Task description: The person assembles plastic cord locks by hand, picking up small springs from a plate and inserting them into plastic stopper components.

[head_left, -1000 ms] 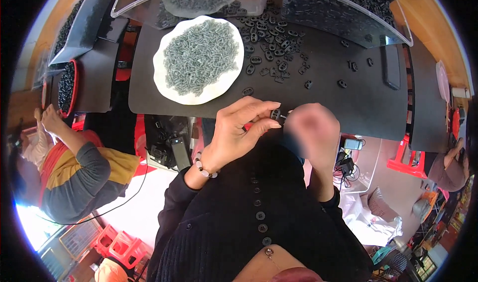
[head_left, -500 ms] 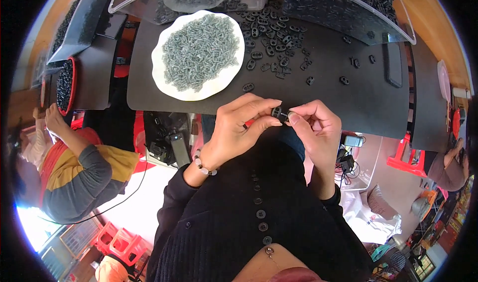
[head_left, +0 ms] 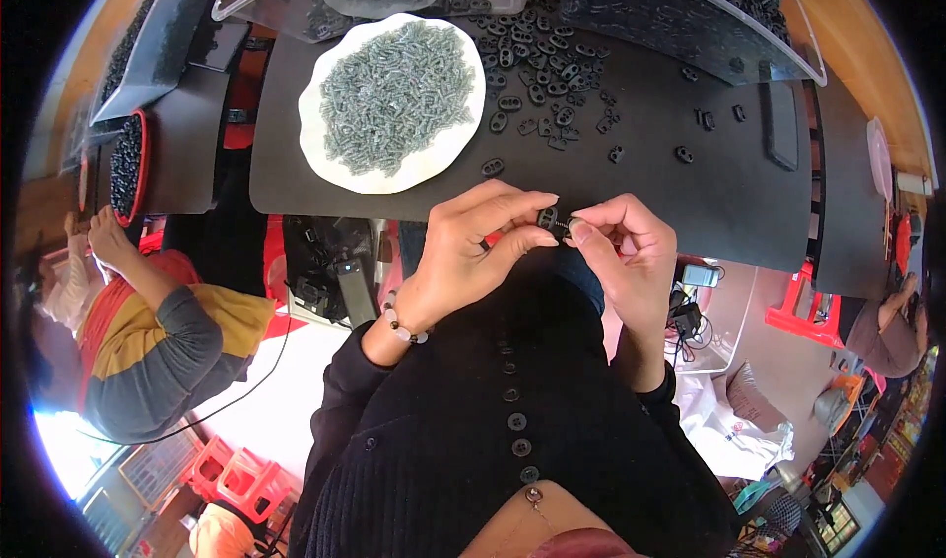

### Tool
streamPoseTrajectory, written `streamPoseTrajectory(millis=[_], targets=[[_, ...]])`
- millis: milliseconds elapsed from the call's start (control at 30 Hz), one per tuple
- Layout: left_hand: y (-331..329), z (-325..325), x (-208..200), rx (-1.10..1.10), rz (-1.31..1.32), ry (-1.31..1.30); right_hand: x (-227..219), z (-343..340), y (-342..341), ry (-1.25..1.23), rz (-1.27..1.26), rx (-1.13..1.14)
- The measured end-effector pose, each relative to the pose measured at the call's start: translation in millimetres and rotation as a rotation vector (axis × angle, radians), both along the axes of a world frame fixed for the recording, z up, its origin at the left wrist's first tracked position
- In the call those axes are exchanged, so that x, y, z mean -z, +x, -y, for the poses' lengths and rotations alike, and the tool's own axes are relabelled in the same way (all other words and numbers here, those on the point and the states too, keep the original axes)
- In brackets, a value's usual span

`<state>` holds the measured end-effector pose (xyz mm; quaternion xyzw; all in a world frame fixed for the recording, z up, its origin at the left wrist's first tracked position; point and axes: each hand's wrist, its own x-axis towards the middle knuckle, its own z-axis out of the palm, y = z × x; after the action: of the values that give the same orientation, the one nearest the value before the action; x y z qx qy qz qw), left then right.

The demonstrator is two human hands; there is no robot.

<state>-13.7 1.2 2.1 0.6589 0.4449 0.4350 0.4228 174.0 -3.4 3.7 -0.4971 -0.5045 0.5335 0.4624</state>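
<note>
Just off the table's near edge, my left hand [head_left: 473,252] pinches a black two-hole cord lock body [head_left: 548,218] between thumb and fingertips. My right hand [head_left: 631,247] faces it, thumb and forefinger closed on a small dark part that the fingertips mostly cover. Between the two parts a short metal spring [head_left: 561,225] shows. Beyond my left hand stands a white scalloped plate [head_left: 465,147] heaped with small springs [head_left: 399,95]. Loose black cord lock parts [head_left: 537,60] lie to the right of the plate, one cord lock piece [head_left: 492,168] close to my left hand.
Clear plastic bins [head_left: 680,35] holding black parts line the table's far side. A dark flat slab [head_left: 779,129] lies at the right. On the left, a co-worker's arm [head_left: 138,262] reaches toward a red-rimmed bowl [head_left: 146,164]. A red stool [head_left: 808,307] stands below right.
The picture has shifted very slightly, with the table things a little higher or lower in it. Both hands keep nearly the same pose on the same parts.
</note>
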Motion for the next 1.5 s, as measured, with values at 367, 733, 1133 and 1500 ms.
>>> streamPoseTrajectory(millis=[367, 733, 1133, 1500], targets=[[2, 1, 4, -0.016, -0.061, 0.110, -2, 0, -4, -0.015, 0.011, 0.000], [1, 3, 5, -0.019, -0.024, 0.106, -5, 0, -8, -0.019, -0.044, -0.027], [0, 12, -7, -0.035, -0.011, 0.196, -3, 0, 1, -0.116, -0.304, -0.196], [-2, 16, -6, -0.038, -0.001, 0.250, 0, -5, 1, -0.269, -0.525, -0.505]])
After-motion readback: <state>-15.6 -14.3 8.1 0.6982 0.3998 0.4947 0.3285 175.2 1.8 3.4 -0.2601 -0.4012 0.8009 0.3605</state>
